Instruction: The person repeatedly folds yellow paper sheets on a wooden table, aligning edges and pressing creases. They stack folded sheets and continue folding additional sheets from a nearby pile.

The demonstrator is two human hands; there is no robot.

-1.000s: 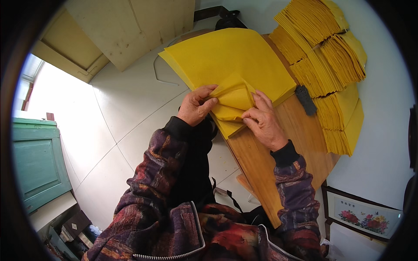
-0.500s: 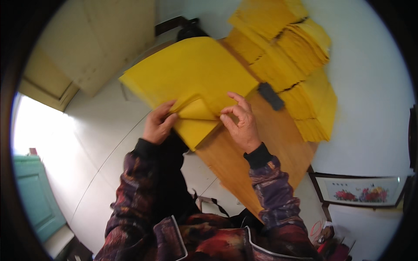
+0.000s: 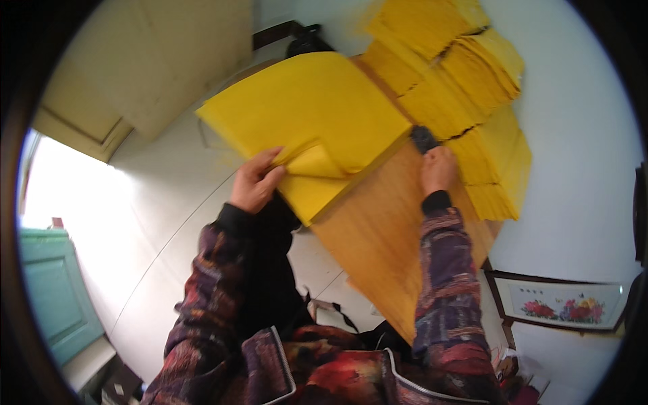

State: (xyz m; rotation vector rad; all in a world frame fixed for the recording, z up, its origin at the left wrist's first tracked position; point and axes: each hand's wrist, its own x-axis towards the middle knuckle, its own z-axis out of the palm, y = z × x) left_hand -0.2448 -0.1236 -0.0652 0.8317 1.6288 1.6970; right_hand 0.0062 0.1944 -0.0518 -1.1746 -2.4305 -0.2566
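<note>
- Left hand (image 3: 256, 182) is pinching the left end of the folded yellow sheet (image 3: 314, 165) between thumb and fingers, probably to stop the flap lifting.
- Folded sheet is lying just right of that hand, on top of the yellow sheet stack (image 3: 304, 98); stack is probably serving as the folding surface.
- Right hand (image 3: 439, 169) is covering the near end of a dark grey block (image 3: 422, 137), fingers curling in. Blur is hiding the fingertips; can't tell if it's gripping or only touching.
- Block is sitting just beyond that hand, beside the stack's right corner, presumably parked there for easy reach.
- Wooden table (image 3: 378, 229) is carrying the stack, its bare part showing between and below the hands.
- Folded yellow bundles (image 3: 496, 145) are piling up beyond and right of the right hand, against the wall, likely to stay out of the working area.
- Containers: nothing near either hand is reading as one. Teal cabinet (image 3: 61, 290) is standing well left of and below the left hand, panelled front facing in; contents aren't showing.
</note>
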